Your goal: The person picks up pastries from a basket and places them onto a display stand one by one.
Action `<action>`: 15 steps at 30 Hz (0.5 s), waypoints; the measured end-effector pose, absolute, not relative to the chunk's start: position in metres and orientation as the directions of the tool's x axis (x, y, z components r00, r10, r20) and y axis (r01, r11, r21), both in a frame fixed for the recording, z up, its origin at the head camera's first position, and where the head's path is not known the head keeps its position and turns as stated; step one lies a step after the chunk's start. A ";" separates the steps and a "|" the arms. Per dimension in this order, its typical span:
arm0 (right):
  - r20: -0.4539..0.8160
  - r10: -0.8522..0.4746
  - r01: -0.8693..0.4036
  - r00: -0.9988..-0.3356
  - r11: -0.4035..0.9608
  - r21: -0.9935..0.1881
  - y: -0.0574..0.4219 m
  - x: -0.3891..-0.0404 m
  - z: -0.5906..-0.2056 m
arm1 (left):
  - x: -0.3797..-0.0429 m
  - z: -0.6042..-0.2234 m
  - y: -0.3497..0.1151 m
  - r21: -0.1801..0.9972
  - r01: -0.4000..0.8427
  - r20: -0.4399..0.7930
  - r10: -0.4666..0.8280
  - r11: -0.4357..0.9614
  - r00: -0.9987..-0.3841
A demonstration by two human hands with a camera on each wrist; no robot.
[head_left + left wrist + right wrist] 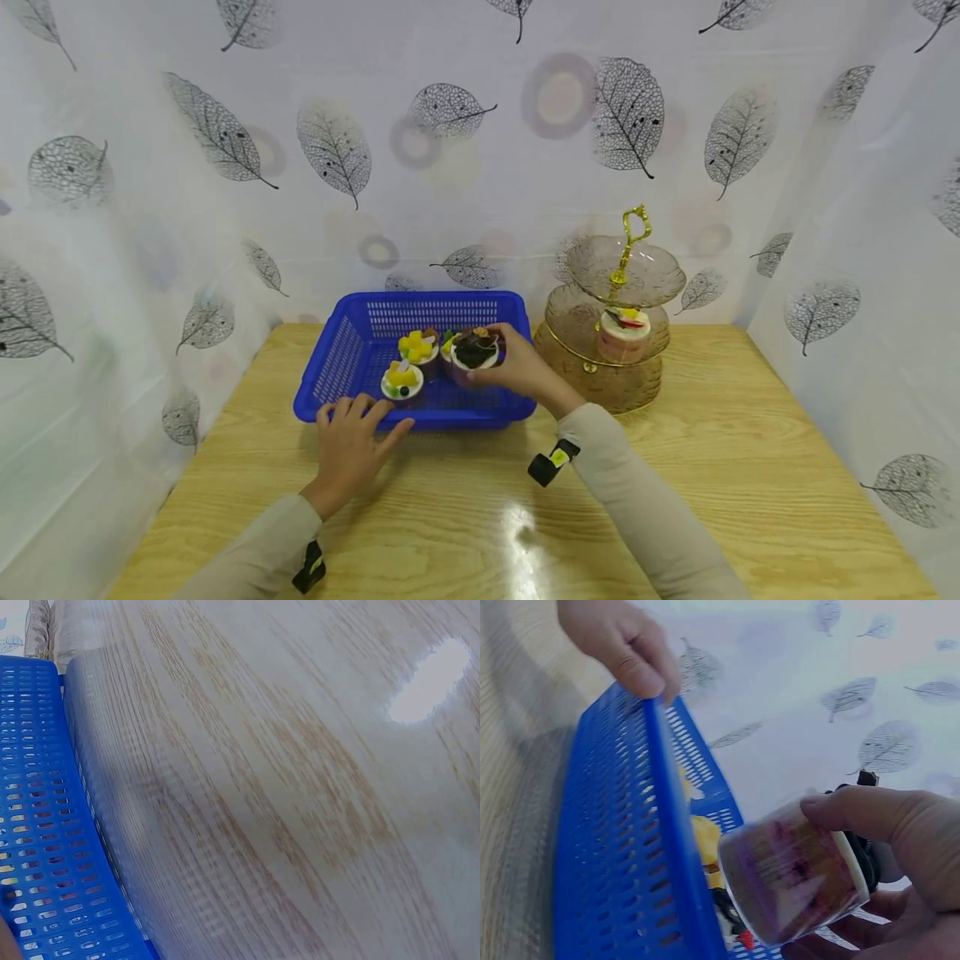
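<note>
My right hand (525, 368) grips a clear dessert cup (791, 877) by its sides, thumb on one side and fingers on the other. Pink and brown layers show through its wall; a dark chocolate topping (476, 348) crowns it. The cup is above the right part of a blue plastic basket (348, 333). At the basket's front left, my left hand (351, 446) holds the rim, fingers over it and thumb outside. Inside stand cups with yellow fruit toppings, one at the front (402, 380) and another behind (417, 347). Another cup is partly hidden by the held one.
Right of the basket stands a tiered clear stand (566, 321) with gold edges and a gold handle (636, 223). A pink-layered cup (624, 337) sits on its middle tier. Beneath everything is a wooden table (450, 517), with a leaf-patterned curtain (480, 192) behind.
</note>
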State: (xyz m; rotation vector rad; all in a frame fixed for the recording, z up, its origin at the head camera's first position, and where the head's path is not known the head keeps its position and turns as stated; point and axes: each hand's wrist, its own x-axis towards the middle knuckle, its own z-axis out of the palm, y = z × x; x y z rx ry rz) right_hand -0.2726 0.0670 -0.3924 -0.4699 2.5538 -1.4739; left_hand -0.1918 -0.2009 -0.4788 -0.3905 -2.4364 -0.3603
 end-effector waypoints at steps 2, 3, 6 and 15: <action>0.043 -0.318 -0.185 -0.947 0.432 -0.883 0.071 -0.270 -0.390 | -0.192 -0.479 -0.201 0.156 0.364 0.633 0.190 0.918 -0.750; 0.050 -0.311 -0.181 -0.949 0.409 -0.894 0.074 -0.268 -0.389 | -0.192 -0.479 -0.201 0.155 0.364 0.633 0.191 0.918 -0.750; 0.084 -0.306 -0.186 -0.948 0.322 -0.928 0.080 -0.264 -0.385 | -0.192 -0.480 -0.201 0.154 0.361 0.627 0.192 0.920 -0.755; 0.154 -0.266 -0.235 -0.951 0.304 -0.923 0.102 -0.250 -0.371 | -0.192 -0.481 -0.202 0.170 0.368 0.624 0.189 0.914 -0.758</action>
